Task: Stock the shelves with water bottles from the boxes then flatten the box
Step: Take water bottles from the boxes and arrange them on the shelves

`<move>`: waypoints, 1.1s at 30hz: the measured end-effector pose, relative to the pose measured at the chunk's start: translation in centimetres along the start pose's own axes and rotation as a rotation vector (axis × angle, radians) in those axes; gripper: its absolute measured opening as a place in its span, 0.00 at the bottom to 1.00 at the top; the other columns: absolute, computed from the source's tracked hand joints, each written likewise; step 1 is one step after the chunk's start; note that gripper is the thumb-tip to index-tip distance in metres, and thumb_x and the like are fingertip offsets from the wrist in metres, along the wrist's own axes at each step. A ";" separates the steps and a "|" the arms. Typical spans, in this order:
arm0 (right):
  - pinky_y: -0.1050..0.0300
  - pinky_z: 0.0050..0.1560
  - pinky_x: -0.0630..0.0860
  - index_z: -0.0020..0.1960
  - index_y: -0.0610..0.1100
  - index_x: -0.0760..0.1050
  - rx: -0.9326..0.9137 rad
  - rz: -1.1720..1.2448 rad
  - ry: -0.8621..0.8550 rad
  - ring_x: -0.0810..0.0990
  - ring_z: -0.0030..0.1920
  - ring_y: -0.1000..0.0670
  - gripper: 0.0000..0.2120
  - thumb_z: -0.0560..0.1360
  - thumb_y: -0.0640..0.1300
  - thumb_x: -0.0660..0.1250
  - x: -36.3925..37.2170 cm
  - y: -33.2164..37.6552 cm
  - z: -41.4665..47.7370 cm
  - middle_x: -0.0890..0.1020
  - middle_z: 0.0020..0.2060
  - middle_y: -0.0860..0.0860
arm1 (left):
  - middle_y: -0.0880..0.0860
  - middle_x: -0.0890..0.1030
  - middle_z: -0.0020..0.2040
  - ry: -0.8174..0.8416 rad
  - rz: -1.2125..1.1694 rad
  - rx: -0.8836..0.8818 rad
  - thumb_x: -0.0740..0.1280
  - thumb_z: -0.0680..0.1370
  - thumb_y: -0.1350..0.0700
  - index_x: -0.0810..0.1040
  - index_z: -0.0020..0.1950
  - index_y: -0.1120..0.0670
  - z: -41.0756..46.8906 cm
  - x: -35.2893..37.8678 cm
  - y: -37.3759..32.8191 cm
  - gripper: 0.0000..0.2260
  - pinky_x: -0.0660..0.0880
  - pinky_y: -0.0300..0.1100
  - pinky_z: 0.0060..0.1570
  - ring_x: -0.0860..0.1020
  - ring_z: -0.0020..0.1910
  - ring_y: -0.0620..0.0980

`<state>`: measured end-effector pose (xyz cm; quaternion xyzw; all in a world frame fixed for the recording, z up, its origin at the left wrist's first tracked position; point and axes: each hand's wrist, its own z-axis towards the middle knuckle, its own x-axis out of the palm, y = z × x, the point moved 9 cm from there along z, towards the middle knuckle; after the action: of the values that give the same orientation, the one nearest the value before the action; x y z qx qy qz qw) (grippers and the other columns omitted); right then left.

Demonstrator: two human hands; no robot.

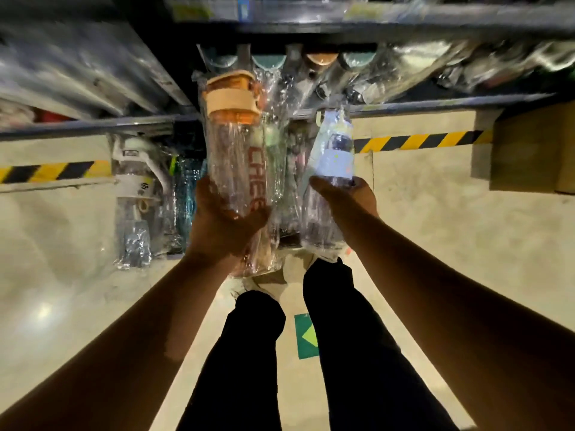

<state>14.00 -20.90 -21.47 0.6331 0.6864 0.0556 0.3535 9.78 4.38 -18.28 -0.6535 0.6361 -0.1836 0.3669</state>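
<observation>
Water bottles are mid-stocking: left hand (224,222) grips the orange-capped bottle (236,150), right hand (345,197) a clear wrapped bottle (329,181), next slotting both onto the shelf (435,104).

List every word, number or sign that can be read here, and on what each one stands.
"CHE": red letters down the orange-lidded bottle in the left hand; the further letters are blurred.
White label on the clear bottle in the right hand: too blurred to read.
White label on the far-left bottle: too small to read.
Yellow shelf tags: blurred.
Green floor sign: pale arrow shape, no words.
</observation>
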 end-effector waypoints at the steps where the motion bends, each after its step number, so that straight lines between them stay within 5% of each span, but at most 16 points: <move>1: 0.62 0.41 0.75 0.61 0.44 0.77 -0.032 0.012 0.017 0.82 0.46 0.51 0.29 0.64 0.52 0.81 -0.7 1.5 -1.7 0.84 0.51 0.50 | 0.55 0.82 0.57 -0.002 0.002 0.018 0.81 0.66 0.56 0.68 0.69 0.58 -1.1 -0.6 -2.0 0.36 0.83 0.52 0.47 0.83 0.53 0.54; 5: 0.68 0.32 0.72 0.58 0.39 0.81 -0.142 0.114 0.131 0.79 0.31 0.61 0.18 0.70 0.42 0.78 -4.2 9.1 -9.8 0.84 0.42 0.50 | 0.55 0.82 0.56 0.094 -0.015 0.034 0.81 0.68 0.57 0.73 0.65 0.53 -5.5 -2.3 -9.4 0.29 0.83 0.52 0.47 0.84 0.49 0.52; 7: 0.66 0.35 0.75 0.57 0.40 0.82 -0.223 0.144 0.157 0.83 0.36 0.59 0.16 0.71 0.41 0.77 -6.4 13.2 -14.5 0.85 0.43 0.50 | 0.55 0.81 0.59 0.151 -0.040 0.057 0.80 0.69 0.55 0.75 0.62 0.50 -8.4 -3.1 -13.6 0.25 0.81 0.46 0.52 0.83 0.52 0.50; 9: 0.61 0.41 0.77 0.54 0.42 0.82 -0.306 0.193 0.160 0.85 0.43 0.55 0.14 0.70 0.42 0.78 -9.0 17.1 -19.1 0.86 0.43 0.52 | 0.52 0.82 0.60 0.137 0.001 0.109 0.82 0.65 0.45 0.74 0.66 0.51 -12.0 -4.2 -18.8 0.33 0.78 0.42 0.58 0.81 0.56 0.48; 12: 0.62 0.40 0.77 0.51 0.47 0.81 -0.405 0.275 0.165 0.83 0.40 0.57 0.09 0.72 0.42 0.76 -13.3 22.3 -26.1 0.85 0.39 0.56 | 0.46 0.80 0.52 0.086 -0.014 0.288 0.80 0.69 0.58 0.65 0.70 0.52 -17.3 -6.1 -27.0 0.35 0.79 0.39 0.50 0.81 0.52 0.47; 16: 0.52 0.46 0.78 0.56 0.44 0.80 -0.550 0.378 0.157 0.83 0.44 0.51 0.13 0.72 0.43 0.75 -19.2 28.3 -34.3 0.85 0.42 0.51 | 0.49 0.76 0.57 0.080 -0.033 0.433 0.80 0.68 0.59 0.62 0.73 0.48 -23.7 -7.0 -36.7 0.40 0.77 0.57 0.62 0.79 0.59 0.53; 19: 0.50 0.50 0.80 0.56 0.43 0.79 -0.656 0.435 0.143 0.84 0.46 0.49 0.13 0.72 0.42 0.75 -23.9 32.4 -39.4 0.86 0.45 0.48 | 0.48 0.76 0.53 0.109 -0.075 0.571 0.78 0.69 0.63 0.61 0.69 0.44 -28.6 -6.8 -43.3 0.37 0.77 0.60 0.61 0.80 0.57 0.55; 24: 0.61 0.37 0.75 0.52 0.44 0.79 -0.877 0.490 0.154 0.82 0.35 0.56 0.10 0.72 0.41 0.73 -32.2 38.2 -46.2 0.85 0.37 0.53 | 0.47 0.80 0.61 0.216 -0.075 0.731 0.80 0.68 0.56 0.62 0.72 0.42 -36.6 -5.3 -52.3 0.39 0.77 0.57 0.61 0.82 0.58 0.47; 28: 0.63 0.39 0.77 0.57 0.43 0.78 -1.029 0.542 0.201 0.85 0.43 0.53 0.21 0.66 0.44 0.76 -39.0 41.9 -49.9 0.86 0.46 0.50 | 0.47 0.82 0.59 0.212 -0.094 0.847 0.81 0.66 0.54 0.64 0.72 0.42 -42.7 -2.5 -58.1 0.40 0.79 0.55 0.58 0.83 0.55 0.45; 33: 0.63 0.37 0.77 0.58 0.40 0.78 -1.177 0.549 0.244 0.84 0.39 0.53 0.21 0.67 0.43 0.77 -48.1 45.9 -52.5 0.86 0.44 0.49 | 0.49 0.82 0.57 0.201 -0.128 0.982 0.78 0.61 0.55 0.65 0.71 0.47 -49.1 2.8 -64.9 0.41 0.81 0.44 0.48 0.84 0.50 0.45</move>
<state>20.46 -36.23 61.60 0.4752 0.3903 0.5808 0.5334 20.64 -15.47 59.90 -0.4206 0.4655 -0.5454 0.5559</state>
